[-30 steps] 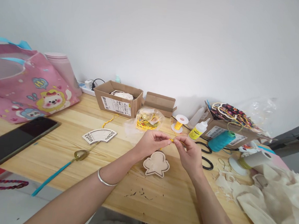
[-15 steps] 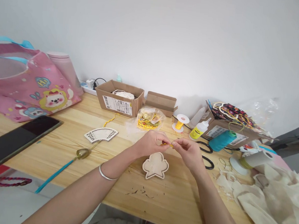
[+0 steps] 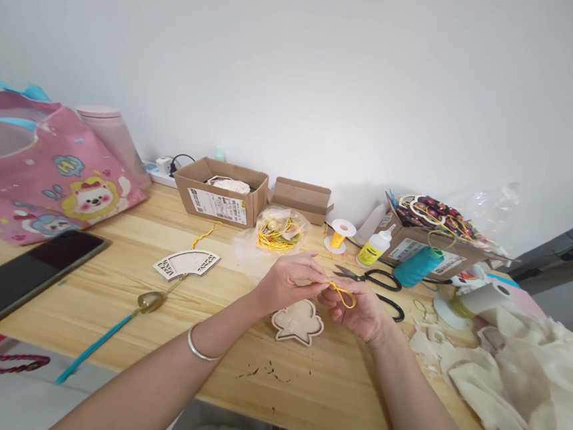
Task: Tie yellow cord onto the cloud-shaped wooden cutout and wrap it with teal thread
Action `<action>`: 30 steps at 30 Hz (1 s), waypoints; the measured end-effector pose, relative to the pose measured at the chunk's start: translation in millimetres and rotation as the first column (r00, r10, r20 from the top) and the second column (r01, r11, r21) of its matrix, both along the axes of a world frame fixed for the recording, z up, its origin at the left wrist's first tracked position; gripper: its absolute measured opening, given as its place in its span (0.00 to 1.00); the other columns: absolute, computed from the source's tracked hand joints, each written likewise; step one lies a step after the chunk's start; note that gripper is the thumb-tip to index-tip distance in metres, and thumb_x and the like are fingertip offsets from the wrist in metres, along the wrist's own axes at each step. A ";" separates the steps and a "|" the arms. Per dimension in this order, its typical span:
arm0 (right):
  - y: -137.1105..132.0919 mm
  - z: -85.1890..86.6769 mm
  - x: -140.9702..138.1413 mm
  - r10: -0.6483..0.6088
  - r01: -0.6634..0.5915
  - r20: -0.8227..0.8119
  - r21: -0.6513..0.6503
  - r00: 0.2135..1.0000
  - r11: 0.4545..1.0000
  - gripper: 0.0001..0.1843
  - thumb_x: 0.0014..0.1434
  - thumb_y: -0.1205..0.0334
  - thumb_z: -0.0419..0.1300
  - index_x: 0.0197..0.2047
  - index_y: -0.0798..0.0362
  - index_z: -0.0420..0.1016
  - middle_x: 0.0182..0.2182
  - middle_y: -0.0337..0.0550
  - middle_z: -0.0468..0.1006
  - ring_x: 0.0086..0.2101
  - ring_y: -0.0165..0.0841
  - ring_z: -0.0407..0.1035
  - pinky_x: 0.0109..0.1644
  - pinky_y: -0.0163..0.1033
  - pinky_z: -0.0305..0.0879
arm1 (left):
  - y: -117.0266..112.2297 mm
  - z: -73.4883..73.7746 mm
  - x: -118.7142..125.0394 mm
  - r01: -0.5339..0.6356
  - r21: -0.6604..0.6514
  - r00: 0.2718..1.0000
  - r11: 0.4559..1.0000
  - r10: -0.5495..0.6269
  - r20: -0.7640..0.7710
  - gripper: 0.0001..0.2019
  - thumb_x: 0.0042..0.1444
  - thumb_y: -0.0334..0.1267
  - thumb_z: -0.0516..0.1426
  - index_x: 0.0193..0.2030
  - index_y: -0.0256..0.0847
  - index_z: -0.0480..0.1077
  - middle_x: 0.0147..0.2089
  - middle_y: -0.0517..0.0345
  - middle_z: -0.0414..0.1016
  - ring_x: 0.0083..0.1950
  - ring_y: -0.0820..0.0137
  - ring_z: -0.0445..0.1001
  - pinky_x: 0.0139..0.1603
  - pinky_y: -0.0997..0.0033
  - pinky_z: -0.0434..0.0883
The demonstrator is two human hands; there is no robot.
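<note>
The left hand (image 3: 291,284) is pinched shut on a yellow cord loop (image 3: 344,295), the right hand (image 3: 358,311) half-closed beneath it, hold unconfirmed; a scalloped wooden cutout (image 3: 298,322) lies at six o'clock.

A cord (image 3: 344,295) runs between the hands (image 3: 290,283) (image 3: 358,311), over a wooden cutout (image 3: 297,323), scissors (image 3: 367,278) behind them

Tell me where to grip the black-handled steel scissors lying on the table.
Take the black finger loops of the steel scissors from the near right with the right hand: the loops lie flat, spread apart, while the pointed blades aim left.
</note>
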State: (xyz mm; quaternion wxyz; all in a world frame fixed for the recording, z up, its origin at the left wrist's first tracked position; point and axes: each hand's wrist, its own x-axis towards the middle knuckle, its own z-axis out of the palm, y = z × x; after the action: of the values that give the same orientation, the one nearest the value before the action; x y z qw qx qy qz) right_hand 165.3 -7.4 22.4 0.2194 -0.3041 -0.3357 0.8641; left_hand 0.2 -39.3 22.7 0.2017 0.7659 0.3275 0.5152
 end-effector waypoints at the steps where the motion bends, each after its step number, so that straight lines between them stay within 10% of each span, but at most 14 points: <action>1: 0.9 -1.4 0.4 0.016 -0.016 -0.018 -0.020 1.000 1.000 0.05 0.41 0.66 0.59 0.23 0.58 0.67 0.16 0.35 0.60 0.19 0.23 0.56 0.17 0.25 0.49 | 0.1 -0.9 0.7 0.009 -0.018 0.999 1.000 -0.009 0.031 0.05 0.48 0.33 0.56 0.30 0.41 0.73 0.31 0.57 0.75 0.32 0.75 0.72 0.54 0.62 0.60; 23: -11.8 -6.6 -25.0 -0.339 0.334 -0.013 0.204 0.941 0.920 0.09 0.40 0.61 0.65 0.22 0.57 0.70 0.17 0.33 0.64 0.20 0.20 0.57 0.24 0.27 0.56 | 3.6 -8.3 10.3 -0.094 -0.529 0.892 0.843 0.308 0.332 0.06 0.43 0.36 0.57 0.28 0.34 0.71 0.29 0.56 0.73 0.32 0.73 0.70 0.35 0.74 0.67; 27: -14.9 -10.0 -30.5 -0.558 0.372 0.131 0.619 0.820 0.692 0.11 0.45 0.56 0.61 0.25 0.56 0.72 0.21 0.37 0.69 0.21 0.24 0.59 0.25 0.31 0.57 | 7.1 -10.1 9.6 -0.101 -0.556 0.870 0.825 0.344 0.353 0.08 0.43 0.37 0.57 0.29 0.34 0.71 0.28 0.56 0.73 0.31 0.72 0.71 0.33 0.74 0.68; 30: -14.5 -11.0 -28.7 -0.716 0.135 0.161 0.932 0.679 0.337 0.09 0.50 0.58 0.57 0.28 0.54 0.73 0.22 0.40 0.72 0.23 0.28 0.61 0.27 0.34 0.58 | 7.8 -11.2 10.7 -0.117 -0.556 0.866 0.823 0.359 0.349 0.08 0.44 0.38 0.57 0.29 0.35 0.71 0.29 0.56 0.74 0.31 0.72 0.71 0.33 0.74 0.68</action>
State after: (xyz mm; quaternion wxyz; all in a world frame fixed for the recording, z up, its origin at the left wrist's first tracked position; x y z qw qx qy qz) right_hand 136.6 -21.9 11.5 0.4648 -0.4646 -0.6709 0.3434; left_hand 10.9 -31.6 11.5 0.4004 0.4983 0.4951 0.5884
